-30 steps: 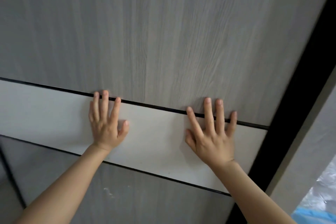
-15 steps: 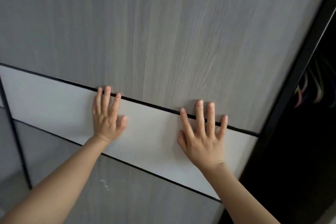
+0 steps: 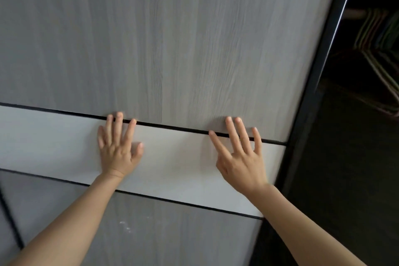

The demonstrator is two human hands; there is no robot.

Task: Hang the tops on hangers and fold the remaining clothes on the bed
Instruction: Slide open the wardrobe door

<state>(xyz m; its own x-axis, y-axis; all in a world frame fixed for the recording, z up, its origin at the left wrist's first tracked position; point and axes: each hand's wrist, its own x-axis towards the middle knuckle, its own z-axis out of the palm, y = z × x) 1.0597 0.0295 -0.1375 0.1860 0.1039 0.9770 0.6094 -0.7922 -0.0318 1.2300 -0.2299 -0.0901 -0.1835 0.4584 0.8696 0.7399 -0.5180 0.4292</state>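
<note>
Hangers (image 3: 376, 36) at far right, bunched on a pale rail (image 3: 354, 13) inside the dark wardrobe opening; tops and bed out of view. Left hand (image 3: 116, 153) and right hand (image 3: 244, 162) both spread flat, palms pressing the sliding door (image 3: 172, 39), holding nothing.

Likely trouble: no handle, only friction, so may slip across the panel or stall it partly open. Could nip the right hand's fingers near the black frame (image 3: 312, 84) at the door's edge. Might snag when reaching into so dim a gap.

Thin, coloured, wire-like hangers. Smooth matt white band (image 3: 179, 157) under the palms, then a narrow black groove (image 3: 172, 127). Grey, straight-grained wood laminate above.
</note>
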